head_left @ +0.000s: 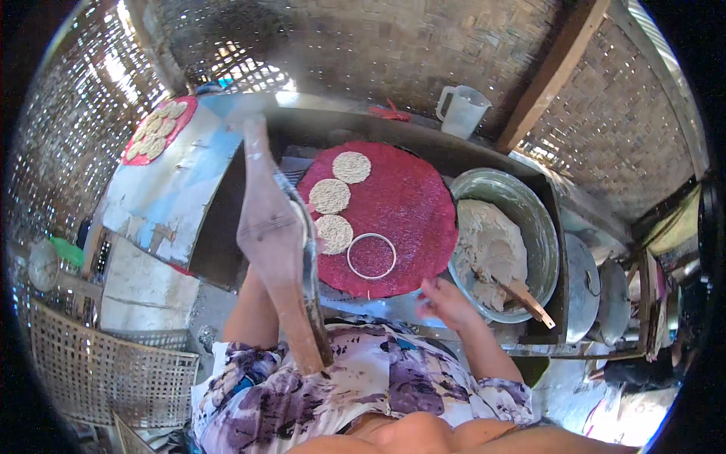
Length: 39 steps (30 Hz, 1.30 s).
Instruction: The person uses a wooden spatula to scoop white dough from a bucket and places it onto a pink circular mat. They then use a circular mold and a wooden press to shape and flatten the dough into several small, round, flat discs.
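Note:
A long wooden dough press point(271, 227) is raised at a slant over the left of the work box, its near handle end against my shirt. My left forearm point(252, 312) runs up behind it. That hand is mostly hidden, with what look like fingertips point(311, 208) showing at the press's right side. Beside it lies a round red mat point(412, 200). Three lacy discs of dough strands point(351, 167) form a column along its left side. A thin white ring point(371, 256) rests near its front edge. My right hand point(446, 303) hovers by the mat's lower right edge, fingers apart, holding nothing.
Right of the mat, a large basin point(544, 227) holds pale dough point(491, 242) with a wooden paddle point(527, 301) in it. A plastic jug point(464, 112) stands behind. Another red mat with several discs point(159, 130) lies far left. Lidded metal pots point(581, 284) stand right.

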Available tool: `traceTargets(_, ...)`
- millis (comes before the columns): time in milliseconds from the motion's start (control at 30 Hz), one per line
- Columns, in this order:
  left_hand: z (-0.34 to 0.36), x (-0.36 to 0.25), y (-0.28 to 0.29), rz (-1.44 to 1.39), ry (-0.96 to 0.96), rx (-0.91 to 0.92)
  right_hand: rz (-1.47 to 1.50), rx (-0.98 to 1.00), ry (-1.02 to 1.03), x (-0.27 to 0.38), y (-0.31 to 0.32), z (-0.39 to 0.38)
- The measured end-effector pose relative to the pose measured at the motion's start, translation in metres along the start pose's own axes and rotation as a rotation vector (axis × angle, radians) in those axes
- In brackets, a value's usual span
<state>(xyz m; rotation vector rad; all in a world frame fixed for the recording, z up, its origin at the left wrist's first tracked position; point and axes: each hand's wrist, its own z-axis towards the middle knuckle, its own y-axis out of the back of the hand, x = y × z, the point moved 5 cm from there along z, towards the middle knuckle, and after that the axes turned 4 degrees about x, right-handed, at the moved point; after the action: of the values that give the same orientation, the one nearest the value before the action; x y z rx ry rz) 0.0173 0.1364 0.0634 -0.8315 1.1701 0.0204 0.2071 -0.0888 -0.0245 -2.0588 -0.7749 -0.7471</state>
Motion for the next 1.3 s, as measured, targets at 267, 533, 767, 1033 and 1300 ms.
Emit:
traceTargets(267,0.023,0.004,-0.084,1.562,-0.553,-0.062,-0.452,0.233,0.454,0.031,-0.09,-0.023)
traceTargets(533,0.036,0.018,-0.085,0.854,-0.296,0.389,-0.14,0.301,0.009,0.036,-0.064,-0.028)
traceTargets(767,0.109,0.016,-0.046,-0.789,0.071,0.357,-0.462,0.133,-0.06,0.053,-0.065,-0.029)
traceTargets(1033,0.114,0.061,-0.018,-0.794,0.01,0.037,-0.892,-0.002,-0.016,0.073,-0.048,-0.018)
traceTargets(1300,0.107,0.044,-0.005,-0.697,0.067,-0.103,-0.826,-0.043,0.019,0.052,-0.07,-0.009)
